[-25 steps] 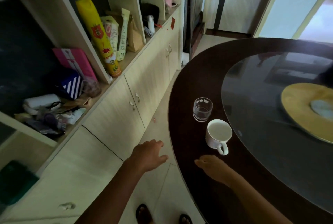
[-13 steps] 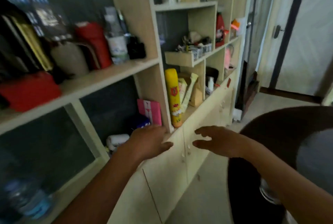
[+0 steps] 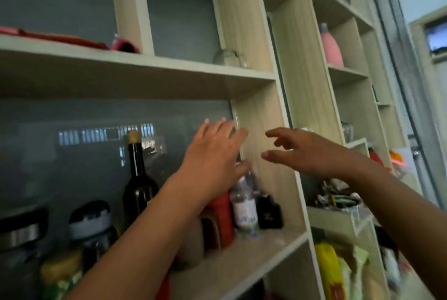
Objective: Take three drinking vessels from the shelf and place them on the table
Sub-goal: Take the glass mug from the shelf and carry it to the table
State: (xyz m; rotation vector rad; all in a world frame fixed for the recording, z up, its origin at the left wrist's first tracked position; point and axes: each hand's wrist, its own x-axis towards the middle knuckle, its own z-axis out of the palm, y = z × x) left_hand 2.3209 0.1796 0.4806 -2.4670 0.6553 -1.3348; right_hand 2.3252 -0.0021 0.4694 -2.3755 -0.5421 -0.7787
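Both hands are raised in front of a light wooden shelf unit (image 3: pixel 256 130). My left hand (image 3: pixel 212 154) is open with fingers spread, in front of a glass-fronted compartment. My right hand (image 3: pixel 302 152) is open too, fingers curled loosely, before the upright board. A clear glass vessel (image 3: pixel 228 58) stands on the shelf above my hands, at that compartment's right end. Another glass vessel (image 3: pixel 347 130) shows faintly in the compartment to the right. The table is out of view.
A dark wine bottle (image 3: pixel 137 179), a red container (image 3: pixel 221 217), a small clear bottle (image 3: pixel 244 205) and a black box (image 3: pixel 269 212) stand on the shelf below my hands. A pink bottle (image 3: pixel 331 46) stands upper right. A yellow canister (image 3: pixel 329 273) is lower right.
The view has swung up from the table and its two cups to the upper shelves. Both hands have risen with it and stay empty.
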